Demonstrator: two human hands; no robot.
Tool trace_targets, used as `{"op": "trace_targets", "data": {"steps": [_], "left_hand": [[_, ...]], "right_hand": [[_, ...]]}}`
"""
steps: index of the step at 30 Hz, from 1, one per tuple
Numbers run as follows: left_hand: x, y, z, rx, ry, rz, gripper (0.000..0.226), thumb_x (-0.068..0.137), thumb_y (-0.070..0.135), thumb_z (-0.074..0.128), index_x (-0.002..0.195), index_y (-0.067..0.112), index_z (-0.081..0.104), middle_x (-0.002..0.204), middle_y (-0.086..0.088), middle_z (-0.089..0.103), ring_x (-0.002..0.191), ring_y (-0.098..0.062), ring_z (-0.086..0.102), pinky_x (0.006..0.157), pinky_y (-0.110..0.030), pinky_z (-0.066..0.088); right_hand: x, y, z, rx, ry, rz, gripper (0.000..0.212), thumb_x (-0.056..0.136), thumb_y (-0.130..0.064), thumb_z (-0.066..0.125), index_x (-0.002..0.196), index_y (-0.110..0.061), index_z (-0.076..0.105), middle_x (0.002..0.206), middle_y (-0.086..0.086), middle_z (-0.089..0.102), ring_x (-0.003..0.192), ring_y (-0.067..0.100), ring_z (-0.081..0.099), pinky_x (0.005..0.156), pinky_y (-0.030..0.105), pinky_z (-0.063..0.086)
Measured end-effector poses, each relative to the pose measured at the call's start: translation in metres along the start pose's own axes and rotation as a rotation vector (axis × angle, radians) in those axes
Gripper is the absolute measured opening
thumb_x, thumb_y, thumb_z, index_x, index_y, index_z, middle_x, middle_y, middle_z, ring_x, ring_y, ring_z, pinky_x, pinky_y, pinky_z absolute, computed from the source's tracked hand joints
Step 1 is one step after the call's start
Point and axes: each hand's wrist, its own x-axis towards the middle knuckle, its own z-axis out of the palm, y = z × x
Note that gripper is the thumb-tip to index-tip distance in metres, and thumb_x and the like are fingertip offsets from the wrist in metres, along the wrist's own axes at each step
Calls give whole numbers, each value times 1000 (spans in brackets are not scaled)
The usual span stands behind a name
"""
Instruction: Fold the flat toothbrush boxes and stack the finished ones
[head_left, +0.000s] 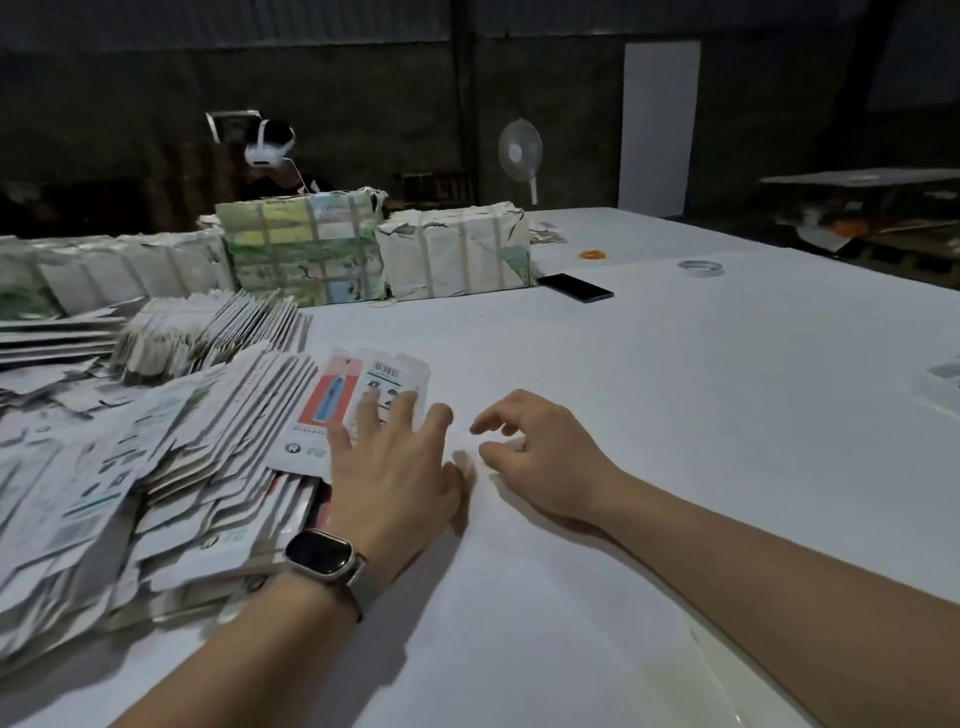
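Flat toothbrush box (358, 400), red-and-white print up, lies under left hand's fingertips, atop edge of heap of flat boxes (171, 467). Left hand (389, 467) spread, straight fingers pressing on it, no curl round it. Right hand (535, 452) just beside, on white table (675, 415), fingers loosely curled, holding nothing. Step, judged: picking next blank. Next: slide it clear toward right hand, pinch edges, pop open. Finished stack not identifiable.

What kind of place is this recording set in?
Likely a packing workshop or warehouse: a big white table, heaps of flat boxes, strapped bundles behind them, and bare dark walls.
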Motion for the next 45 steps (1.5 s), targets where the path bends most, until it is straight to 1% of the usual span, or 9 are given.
{"op": "trace_targets", "data": {"steps": [3, 8, 13, 19, 23, 29, 33, 37, 45], "left_hand": [[3, -8, -1, 129, -91, -108, 50, 97, 57, 35, 140, 33, 37, 151, -3, 36, 145, -45, 22, 112, -67, 16], [4, -13, -9, 189, -102, -104, 46, 91, 45, 46, 134, 30, 40, 137, -2, 48, 123, -40, 49, 100, -49, 37], [5, -15, -14, 172, 21, -25, 49, 85, 46, 59, 130, 29, 46, 139, 2, 49, 119, -35, 48, 92, -43, 41], [5, -7, -15, -488, 247, 16, 73, 73, 32, 80, 136, 29, 45, 134, -1, 34, 117, -27, 45, 94, -38, 50], [1, 15, -8, -956, 238, -7, 93, 69, 23, 90, 137, 41, 29, 121, 12, 31, 109, 12, 42, 83, -3, 47], [-3, 26, 3, -1334, 26, -195, 119, 62, 38, 93, 152, 50, 17, 127, 14, 53, 108, -15, 69, 87, -38, 61], [0, 22, 1, -1676, -59, -362, 33, 100, 39, 56, 128, 22, 62, 106, -1, 77, 88, -21, 77, 66, -38, 62], [2, 15, -1, -1945, -150, -493, 60, 101, 61, 33, 103, 23, 79, 110, -16, 76, 98, -37, 74, 73, -48, 63], [4, 13, 5, -1894, -233, -335, 59, 100, 64, 31, 132, 25, 62, 112, -16, 75, 100, -34, 74, 72, -40, 62]], "right_hand": [[1, 1, 0, 30, 19, -2, 18, 89, -19, 64, 100, -33, 68, 100, -15, 58, 95, 7, 56, 88, 27, 48], [2, 1, -1, 57, 9, 2, 19, 89, -18, 63, 95, -36, 64, 98, -17, 57, 95, 8, 57, 88, 27, 47], [3, 0, -1, 111, 33, 23, 17, 90, -17, 64, 99, -32, 66, 100, -9, 62, 94, 11, 59, 87, 27, 48], [6, 1, -3, 457, 153, 171, 25, 98, -32, 60, 123, -31, 56, 94, -5, 65, 90, 13, 62, 82, 31, 49], [5, -4, -7, 669, 159, 167, 24, 103, -30, 51, 123, -23, 62, 97, 4, 73, 83, 22, 67, 71, 37, 52], [1, -9, -8, 1005, 141, 181, 27, 105, -19, 47, 112, -7, 70, 103, 10, 77, 95, 28, 74, 81, 39, 61], [-4, -8, -10, 971, -29, 171, 33, 106, -21, 45, 102, -1, 71, 94, 15, 76, 82, 30, 74, 68, 34, 59], [-4, -7, -8, 904, -152, 158, 33, 106, -23, 47, 105, 0, 70, 97, 14, 77, 85, 31, 75, 68, 32, 59], [0, -4, 1, 744, -2, 92, 30, 99, -21, 60, 128, -25, 54, 65, -5, 59, 68, 9, 68, 61, 26, 56]]}}
